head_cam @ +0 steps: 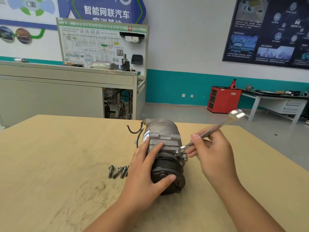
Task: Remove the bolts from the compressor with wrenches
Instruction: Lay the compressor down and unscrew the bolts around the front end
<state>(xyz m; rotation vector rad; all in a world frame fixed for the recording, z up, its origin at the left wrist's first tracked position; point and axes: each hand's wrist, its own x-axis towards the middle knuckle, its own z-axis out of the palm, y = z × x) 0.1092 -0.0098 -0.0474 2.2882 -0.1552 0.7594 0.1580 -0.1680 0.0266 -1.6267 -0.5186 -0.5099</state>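
- The table (50,164) is pale tan, with grey scuff marks smeared across it.
- The compressor (164,131) is dull grey metal; its ribbed pulley (165,166) is black.
- A white label (146,133) on it carries a blue stripe.
- The wrench (215,127) is bright silver.
- The bolts (117,171) are dark grey.
- The cabinet (224,99) over by the wall is red.
- The wall (184,39) is white above a teal band (175,87).
- The poster (267,30) is dark navy with pale print.
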